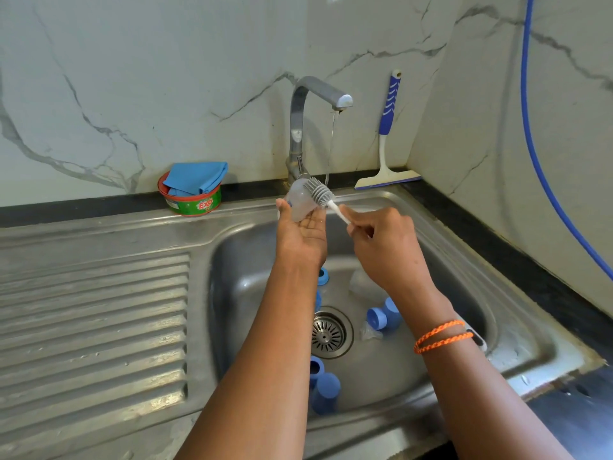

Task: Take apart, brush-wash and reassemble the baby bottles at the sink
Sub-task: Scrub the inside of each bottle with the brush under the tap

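My left hand (303, 232) holds a clear baby bottle body (298, 200) above the sink basin (457, 234), under the tap. My right hand (386, 242) grips the white handle of a grey silicone bottle brush (320, 192), whose bristle head lies against the bottle's outside. A thin stream of water runs from the tap (300, 127) just behind the brush. In the basin lie blue bottle caps and rings (381, 318), two more blue pieces (323, 385) near the front, a blue ring (322, 276) beside my left wrist, a clear teat (370, 332) and another clear bottle (363, 282).
A green and red dish-soap tub (192, 202) with a blue cloth (195, 177) on it stands on the counter at the back left. A blue-handled squeegee (386, 144) leans against the wall at the right. A ribbed drainboard (93, 327) lies left. A blue hose (537, 161) hangs at right.
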A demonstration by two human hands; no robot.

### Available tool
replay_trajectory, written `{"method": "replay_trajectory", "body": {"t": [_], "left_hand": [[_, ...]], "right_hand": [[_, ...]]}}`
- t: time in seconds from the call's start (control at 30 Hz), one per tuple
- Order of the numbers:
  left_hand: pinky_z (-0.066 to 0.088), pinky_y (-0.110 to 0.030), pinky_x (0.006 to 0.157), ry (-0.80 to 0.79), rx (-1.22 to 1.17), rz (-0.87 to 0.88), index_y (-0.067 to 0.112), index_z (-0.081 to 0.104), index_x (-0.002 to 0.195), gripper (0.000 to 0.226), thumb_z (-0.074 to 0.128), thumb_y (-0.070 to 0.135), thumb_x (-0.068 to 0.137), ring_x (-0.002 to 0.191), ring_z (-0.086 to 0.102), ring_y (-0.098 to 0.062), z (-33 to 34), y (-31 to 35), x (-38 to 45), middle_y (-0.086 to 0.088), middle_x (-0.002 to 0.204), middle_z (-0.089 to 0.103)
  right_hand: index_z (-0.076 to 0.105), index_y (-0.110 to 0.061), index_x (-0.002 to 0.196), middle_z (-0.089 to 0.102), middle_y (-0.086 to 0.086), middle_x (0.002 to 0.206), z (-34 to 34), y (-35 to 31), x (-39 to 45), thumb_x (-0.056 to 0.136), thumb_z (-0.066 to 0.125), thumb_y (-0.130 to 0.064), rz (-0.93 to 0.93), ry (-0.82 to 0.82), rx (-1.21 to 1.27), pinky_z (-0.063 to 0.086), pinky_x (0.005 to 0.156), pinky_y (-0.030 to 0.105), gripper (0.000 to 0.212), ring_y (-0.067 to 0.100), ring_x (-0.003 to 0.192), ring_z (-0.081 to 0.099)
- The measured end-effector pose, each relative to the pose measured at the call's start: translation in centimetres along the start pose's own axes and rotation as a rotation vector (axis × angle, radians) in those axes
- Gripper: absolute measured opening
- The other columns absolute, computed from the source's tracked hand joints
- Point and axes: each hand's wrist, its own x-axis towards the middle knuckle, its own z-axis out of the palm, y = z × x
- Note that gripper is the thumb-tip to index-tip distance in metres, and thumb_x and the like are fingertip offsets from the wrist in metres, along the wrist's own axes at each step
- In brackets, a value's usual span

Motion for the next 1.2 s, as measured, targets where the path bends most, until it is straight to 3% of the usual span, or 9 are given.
{"method": "replay_trajectory", "body": {"t": [0.1,0.27,0.47,0.57,0.67,0.77,0.87,1.03,1.2], "left_hand": [[0.063,-0.042,0.088,0.004,0.060,0.007,0.002,0.058,0.138,0.056,0.066,0.041,0.099,0.115,0.070,-0.035,0.0,-0.1,0.0,-0.026,0.122,0.069],[0.065,-0.039,0.083,-0.063,0.132,-0.052,-0.001,0.058,0.136,0.058,0.065,0.042,0.099,0.107,0.074,-0.034,0.1,-0.9,-0.6,-0.027,0.123,0.071],[0.061,-0.049,0.091,-0.026,0.191,-0.047,0.007,0.058,0.135,0.051,0.066,0.043,0.099,0.110,0.068,-0.036,0.0,-0.3,-0.4,-0.024,0.130,0.065],[0.056,-0.056,0.099,-0.069,0.570,-0.117,0.016,0.062,0.127,0.043,0.068,0.046,0.096,0.116,0.064,-0.036,0.2,-0.3,-0.6,-0.021,0.128,0.064],[0.059,-0.059,0.093,-0.122,0.863,-0.134,0.017,0.062,0.129,0.043,0.067,0.043,0.094,0.106,0.067,-0.033,0.6,-0.4,-0.9,-0.020,0.125,0.065],[0.064,-0.046,0.076,-0.156,0.928,-0.097,0.012,0.055,0.133,0.044,0.064,0.034,0.097,0.084,0.068,-0.031,1.0,0.2,-1.1,-0.023,0.111,0.063],[0.054,-0.033,0.057,-0.184,0.984,-0.035,0.011,0.057,0.128,0.036,0.065,0.029,0.098,0.072,0.068,-0.028,1.0,0.8,-1.2,-0.024,0.104,0.066],[0.050,-0.029,0.052,-0.122,1.003,0.099,0.019,0.059,0.127,0.040,0.073,0.034,0.094,0.079,0.071,-0.029,0.5,1.3,-0.9,-0.019,0.116,0.070],[0.046,-0.026,0.053,-0.160,1.094,0.181,0.025,0.063,0.122,0.048,0.086,0.040,0.083,0.088,0.069,-0.023,0.4,1.1,-1.1,-0.014,0.121,0.071]], "right_hand": [[0.079,-0.025,0.117,0.057,0.007,0.072,-0.2,0.4,0.4,0.101,0.054,-0.013,0.053,0.028,-0.057,0.037,0.056,0.032,0.031,0.029,0.062,0.053],[0.071,-0.029,0.136,0.061,0.009,0.070,-0.3,-0.5,0.5,0.101,0.055,-0.007,-0.037,0.092,-0.045,0.040,0.053,0.034,0.045,0.025,0.059,0.049],[0.081,-0.025,0.117,0.051,-0.001,0.060,-1.6,1.0,0.4,0.100,0.061,-0.013,0.040,0.021,-0.021,0.038,0.051,0.030,0.029,0.015,0.053,0.045],[0.080,-0.026,0.118,0.060,0.007,0.068,-2.1,1.9,0.5,0.100,0.061,-0.016,0.097,0.021,-0.058,0.044,0.059,0.037,0.028,0.025,0.061,0.051],[0.080,-0.027,0.122,0.061,0.008,0.068,-2.3,2.0,0.6,0.101,0.062,-0.014,0.075,0.017,-0.029,0.044,0.060,0.038,0.029,0.022,0.060,0.047],[0.078,-0.030,0.126,0.061,0.006,0.067,-2.1,2.0,0.7,0.101,0.063,-0.016,0.060,0.038,-0.022,0.046,0.062,0.040,0.032,0.022,0.060,0.047],[0.078,-0.029,0.125,0.047,-0.004,0.058,-2.0,2.1,0.7,0.102,0.063,-0.015,0.023,0.064,-0.031,0.045,0.062,0.038,0.031,0.016,0.056,0.040],[0.073,-0.036,0.132,0.054,-0.001,0.068,-2.2,2.5,0.8,0.104,0.060,-0.020,-0.009,-0.005,-0.087,0.045,0.063,0.039,0.035,0.031,0.071,0.051],[0.072,-0.038,0.133,0.050,-0.001,0.071,-2.0,2.3,0.8,0.104,0.058,-0.015,0.002,0.056,-0.124,0.035,0.064,0.034,0.040,0.032,0.073,0.043]]}}
